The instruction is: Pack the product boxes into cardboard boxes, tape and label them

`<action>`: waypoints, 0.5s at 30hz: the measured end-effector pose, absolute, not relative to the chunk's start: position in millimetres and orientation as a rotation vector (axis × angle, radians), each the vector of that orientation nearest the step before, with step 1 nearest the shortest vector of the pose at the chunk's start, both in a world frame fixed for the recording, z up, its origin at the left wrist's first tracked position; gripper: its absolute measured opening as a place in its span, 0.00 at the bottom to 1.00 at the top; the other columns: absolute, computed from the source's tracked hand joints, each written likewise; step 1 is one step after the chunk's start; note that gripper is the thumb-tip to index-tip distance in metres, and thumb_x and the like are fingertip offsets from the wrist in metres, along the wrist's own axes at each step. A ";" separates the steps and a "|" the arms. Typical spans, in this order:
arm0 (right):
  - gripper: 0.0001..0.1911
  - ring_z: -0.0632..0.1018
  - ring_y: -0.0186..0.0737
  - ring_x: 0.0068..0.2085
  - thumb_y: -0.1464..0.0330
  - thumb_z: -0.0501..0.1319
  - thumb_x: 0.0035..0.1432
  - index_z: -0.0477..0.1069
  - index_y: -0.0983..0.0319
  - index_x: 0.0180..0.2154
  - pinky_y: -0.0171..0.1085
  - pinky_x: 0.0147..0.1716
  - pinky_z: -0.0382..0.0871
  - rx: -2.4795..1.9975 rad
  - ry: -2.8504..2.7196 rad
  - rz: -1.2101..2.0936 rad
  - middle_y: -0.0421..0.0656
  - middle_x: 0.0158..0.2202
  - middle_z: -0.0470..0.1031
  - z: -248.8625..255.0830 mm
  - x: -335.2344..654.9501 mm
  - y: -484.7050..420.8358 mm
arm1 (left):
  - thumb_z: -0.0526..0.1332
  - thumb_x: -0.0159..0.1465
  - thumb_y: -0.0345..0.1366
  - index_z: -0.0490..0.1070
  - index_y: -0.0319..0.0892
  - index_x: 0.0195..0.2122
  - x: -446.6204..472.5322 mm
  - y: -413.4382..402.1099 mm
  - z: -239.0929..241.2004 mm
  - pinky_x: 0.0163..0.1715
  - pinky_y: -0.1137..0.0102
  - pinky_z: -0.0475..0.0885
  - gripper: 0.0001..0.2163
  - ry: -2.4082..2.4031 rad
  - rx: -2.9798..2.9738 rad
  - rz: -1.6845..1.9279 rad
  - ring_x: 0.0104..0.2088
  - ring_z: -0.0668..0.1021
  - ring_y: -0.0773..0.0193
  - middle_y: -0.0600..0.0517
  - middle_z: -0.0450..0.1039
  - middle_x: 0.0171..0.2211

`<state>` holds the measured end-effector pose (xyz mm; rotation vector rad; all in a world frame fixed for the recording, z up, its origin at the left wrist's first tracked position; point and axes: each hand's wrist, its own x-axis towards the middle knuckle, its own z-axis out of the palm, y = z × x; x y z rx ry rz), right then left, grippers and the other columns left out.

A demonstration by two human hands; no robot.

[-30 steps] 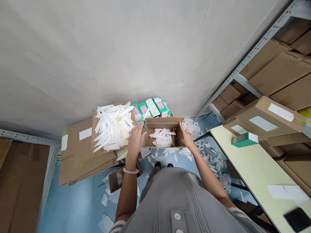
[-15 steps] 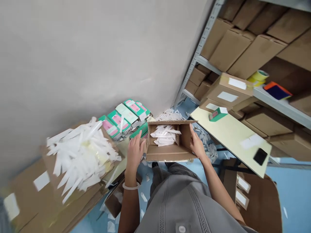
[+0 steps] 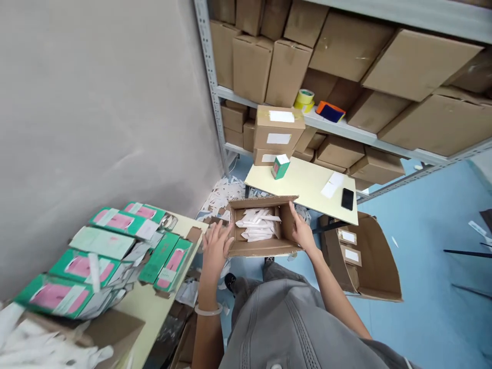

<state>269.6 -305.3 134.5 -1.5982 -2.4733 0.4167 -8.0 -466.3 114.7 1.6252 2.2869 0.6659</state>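
Observation:
Between my two hands is an open cardboard box [image 3: 258,249], held up in front of my body. Several slim white paper-wrapped pieces [image 3: 258,224] lie inside it. My left hand [image 3: 216,243] presses against the box's left side, a bracelet on its wrist. On the opposite side my right hand [image 3: 302,229] grips the right wall near the top corner. Left of my left hand, green and pink boxes [image 3: 172,266] lie on a pale table [image 3: 154,307]. A heap of white strips [image 3: 42,346] fills the lower left corner.
A second pale table [image 3: 307,182] holds a small green box [image 3: 281,166], stacked cartons [image 3: 277,133] and a phone [image 3: 347,199]. Metal shelving [image 3: 346,128] full of cartons stands behind it. A large open carton [image 3: 378,261] is on the floor at right. Paper scraps [image 3: 226,192] litter the floor.
My view has turned to the right, bringing the second table and shelving nearer the middle. The cardboard box stays between my hands and has moved with me.

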 end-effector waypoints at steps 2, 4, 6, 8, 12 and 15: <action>0.49 0.78 0.43 0.35 0.80 0.49 0.53 0.30 0.51 0.70 0.36 0.31 0.70 -1.628 -2.446 0.409 0.47 0.48 0.73 130.8 292.3 -280.7 | 0.48 0.70 0.45 0.62 0.53 0.63 11.8 -437.9 109.3 0.63 0.39 0.47 0.21 2.250 1.607 0.606 0.69 0.52 0.46 0.47 0.53 0.68; 0.48 0.78 0.43 0.37 0.80 0.49 0.54 0.27 0.51 0.69 0.36 0.32 0.70 -1.652 -2.409 0.408 0.47 0.48 0.73 127.9 317.3 -254.0 | 0.50 0.69 0.46 0.62 0.53 0.63 31.4 -407.2 107.2 0.63 0.38 0.46 0.22 2.212 1.615 0.566 0.69 0.50 0.46 0.46 0.52 0.68; 0.48 0.78 0.44 0.38 0.80 0.49 0.54 0.27 0.51 0.69 0.36 0.33 0.70 -1.684 -2.371 0.418 0.47 0.50 0.72 125.5 343.4 -227.2 | 0.52 0.68 0.46 0.61 0.52 0.64 51.4 -375.1 109.3 0.63 0.40 0.46 0.22 2.166 1.671 0.556 0.69 0.50 0.47 0.46 0.52 0.68; 0.48 0.78 0.44 0.39 0.79 0.49 0.55 0.28 0.51 0.70 0.36 0.34 0.70 -1.730 -2.330 0.444 0.48 0.51 0.72 123.1 368.8 -202.1 | 0.52 0.68 0.44 0.60 0.52 0.64 71.3 -343.1 114.1 0.64 0.42 0.46 0.23 2.111 1.750 0.567 0.69 0.52 0.49 0.46 0.54 0.68; 0.47 0.77 0.42 0.38 0.79 0.50 0.55 0.29 0.51 0.70 0.35 0.35 0.69 -1.847 -2.231 0.511 0.47 0.50 0.72 114.8 412.0 -161.2 | 0.51 0.69 0.44 0.59 0.51 0.64 103.1 -285.2 120.9 0.64 0.43 0.48 0.22 2.008 1.865 0.564 0.68 0.55 0.51 0.46 0.57 0.66; 0.48 0.77 0.42 0.38 0.80 0.49 0.55 0.27 0.51 0.69 0.35 0.35 0.68 -1.940 -2.160 0.532 0.46 0.47 0.73 102.0 435.9 -137.6 | 0.51 0.69 0.44 0.60 0.49 0.63 112.2 -247.2 116.9 0.63 0.41 0.49 0.22 1.977 1.898 0.521 0.67 0.58 0.50 0.44 0.59 0.65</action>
